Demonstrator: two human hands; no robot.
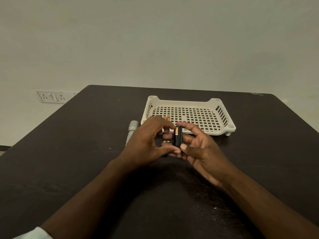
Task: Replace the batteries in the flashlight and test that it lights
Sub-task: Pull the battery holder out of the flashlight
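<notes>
A black battery holder (179, 136) stands upright between my hands above the dark table (86, 152). A copper-topped battery (176, 133) sits in its left side. My right hand (200, 149) grips the holder with thumb below and fingers on top. My left hand (148, 140) pinches the battery's side, thumb at the bottom end. The silver flashlight body (132, 129) lies on the table, partly hidden behind my left hand. Two copper battery tips (167, 117) show in the tray behind my left fingers.
A cream perforated tray (189, 102) stands on the table just beyond my hands. A wall socket plate (50, 96) is at the left, past the table edge. A pale wall rises behind the table.
</notes>
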